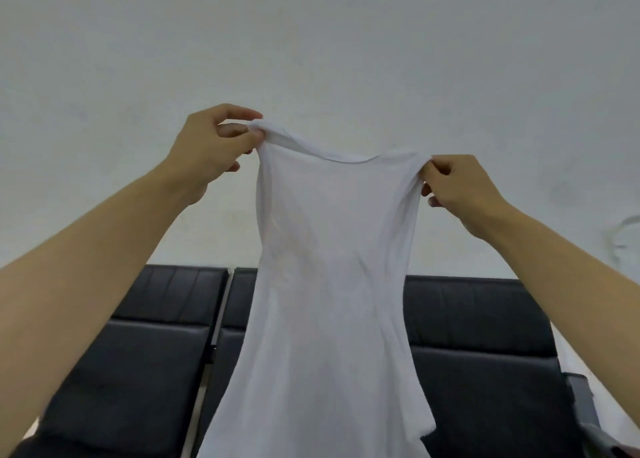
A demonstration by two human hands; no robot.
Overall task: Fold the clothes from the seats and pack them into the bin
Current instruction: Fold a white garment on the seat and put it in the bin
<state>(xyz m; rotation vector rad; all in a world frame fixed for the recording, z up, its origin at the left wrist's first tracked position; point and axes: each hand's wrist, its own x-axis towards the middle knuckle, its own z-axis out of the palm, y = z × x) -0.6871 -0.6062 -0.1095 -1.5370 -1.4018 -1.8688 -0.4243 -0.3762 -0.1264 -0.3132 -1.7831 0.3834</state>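
Note:
A thin white sleeveless top (325, 284) hangs in the air in front of me, stretched between both raised hands. My left hand (211, 149) pinches its upper left corner between thumb and fingers. My right hand (457, 187) pinches the upper right corner, a little lower. The cloth falls straight down past the bottom of the view and covers the middle of the black seats (138, 360). The bin is not in view.
A row of black padded seats (485, 371) with backrests stands against a plain pale wall (311, 42). A narrow light gap (221, 319) separates the left seat from the middle one. A grey armrest (588, 412) shows at the lower right.

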